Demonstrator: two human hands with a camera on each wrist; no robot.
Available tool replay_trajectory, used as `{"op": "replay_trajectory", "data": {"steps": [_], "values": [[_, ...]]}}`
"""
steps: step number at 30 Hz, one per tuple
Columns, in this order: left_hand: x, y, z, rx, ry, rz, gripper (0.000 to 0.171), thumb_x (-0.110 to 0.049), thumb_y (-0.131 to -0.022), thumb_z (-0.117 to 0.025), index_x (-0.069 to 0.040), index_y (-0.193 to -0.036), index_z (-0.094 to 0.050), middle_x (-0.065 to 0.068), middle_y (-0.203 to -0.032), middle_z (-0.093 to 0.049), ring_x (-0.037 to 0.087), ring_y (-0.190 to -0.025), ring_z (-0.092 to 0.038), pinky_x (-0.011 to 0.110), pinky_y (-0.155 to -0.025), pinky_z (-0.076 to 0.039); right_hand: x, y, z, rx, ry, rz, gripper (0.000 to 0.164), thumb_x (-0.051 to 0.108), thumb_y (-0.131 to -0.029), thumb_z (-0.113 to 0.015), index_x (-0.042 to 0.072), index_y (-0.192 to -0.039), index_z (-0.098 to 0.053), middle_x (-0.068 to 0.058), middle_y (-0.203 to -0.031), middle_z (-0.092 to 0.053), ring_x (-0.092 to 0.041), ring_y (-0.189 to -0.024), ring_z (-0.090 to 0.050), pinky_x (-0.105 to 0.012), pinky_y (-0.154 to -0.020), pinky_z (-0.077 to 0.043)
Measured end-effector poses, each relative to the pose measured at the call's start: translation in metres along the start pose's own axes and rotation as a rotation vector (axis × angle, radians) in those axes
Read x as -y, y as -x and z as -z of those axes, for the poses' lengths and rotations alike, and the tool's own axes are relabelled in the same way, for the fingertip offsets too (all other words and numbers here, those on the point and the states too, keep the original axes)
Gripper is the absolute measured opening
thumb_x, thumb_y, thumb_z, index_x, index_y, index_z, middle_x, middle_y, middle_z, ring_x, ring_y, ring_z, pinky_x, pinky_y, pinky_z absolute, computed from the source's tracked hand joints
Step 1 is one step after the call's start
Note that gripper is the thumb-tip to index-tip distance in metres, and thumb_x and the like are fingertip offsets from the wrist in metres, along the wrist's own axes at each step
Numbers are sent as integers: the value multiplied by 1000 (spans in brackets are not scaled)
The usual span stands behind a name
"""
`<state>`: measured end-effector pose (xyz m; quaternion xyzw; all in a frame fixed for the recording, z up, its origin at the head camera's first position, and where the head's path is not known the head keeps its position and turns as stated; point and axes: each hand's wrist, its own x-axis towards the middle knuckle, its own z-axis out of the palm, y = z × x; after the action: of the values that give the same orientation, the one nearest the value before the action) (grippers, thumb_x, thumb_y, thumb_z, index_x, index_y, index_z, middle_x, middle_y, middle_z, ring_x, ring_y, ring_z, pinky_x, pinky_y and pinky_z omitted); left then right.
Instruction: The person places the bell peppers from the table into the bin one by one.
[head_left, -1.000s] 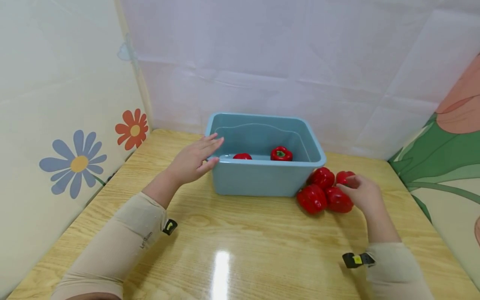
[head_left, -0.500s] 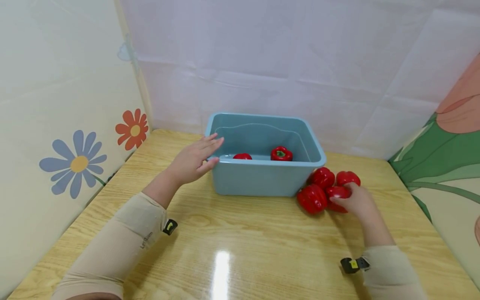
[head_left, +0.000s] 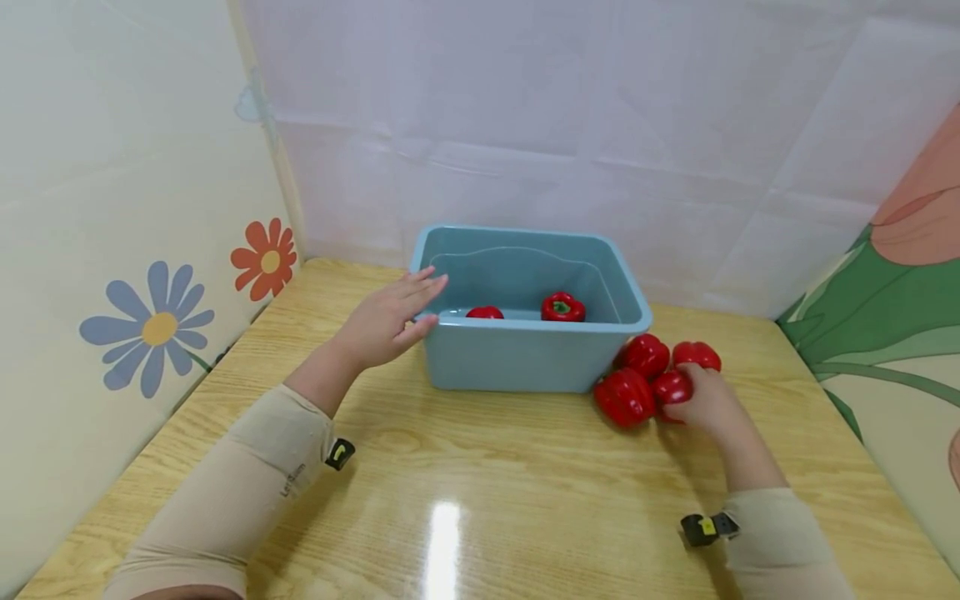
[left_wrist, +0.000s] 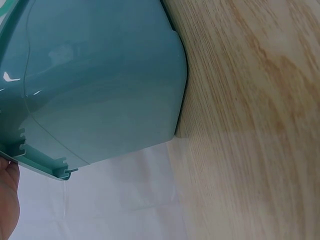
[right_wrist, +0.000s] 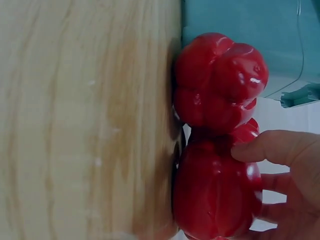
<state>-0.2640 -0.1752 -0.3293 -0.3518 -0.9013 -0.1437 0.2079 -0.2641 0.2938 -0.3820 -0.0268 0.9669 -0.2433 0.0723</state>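
Observation:
My right hand has its thumb and fingers around a red bell pepper on the table; in the right wrist view the thumb lies on the near side of this bell pepper. Around it sit three more: one in front-left, one against the box, and one behind. At the left end of a blue plastic box, my left hand rests on the rim with its fingers extended. Inside the box are two red peppers, one with its green stem end facing up, the other mostly hidden by the front wall.
The light wood table runs up to a white sheet behind the box. Printed flower panels stand left and right. A bright light reflection shows on the tabletop near the front.
From over the back pepper, my right hand has come down and left onto the front-right pepper, its fingers closing around it. The left hand and the box have stayed put.

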Motion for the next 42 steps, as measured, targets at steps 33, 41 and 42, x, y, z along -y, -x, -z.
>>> {"op": "replay_trajectory", "data": {"steps": [33, 41, 42], "values": [[-1, -1, 1, 10, -7, 0, 56, -40, -96, -40, -10, -143, -31, 10, -143, -36, 23, -137, -23, 40, -111, -18, -11, -2, -4, -64, -62, -71, 78, 21, -76, -70, -15, -132, -29, -37, -121, -38, -51, -109, -38, -61, -86, -40], [-2, 0, 1, 13, -9, 1, 57, -40, -96, -40, -10, -143, -31, 9, -144, -36, 22, -137, -22, 41, -111, -18, -10, 0, -1, -45, -45, -70, 80, 26, -76, -72, -14, -131, -30, -35, -121, -38, -50, -107, -39, -59, -84, -42], [-2, 0, 2, 13, -10, 0, 57, -40, -96, -40, -10, -143, -30, 9, -144, -36, 22, -137, -22, 41, -111, -18, -10, 0, 0, -43, -42, -66, 80, 26, -76, -72, -14, -131, -31, -35, -121, -38, -50, -107, -39, -59, -84, -43]]}}
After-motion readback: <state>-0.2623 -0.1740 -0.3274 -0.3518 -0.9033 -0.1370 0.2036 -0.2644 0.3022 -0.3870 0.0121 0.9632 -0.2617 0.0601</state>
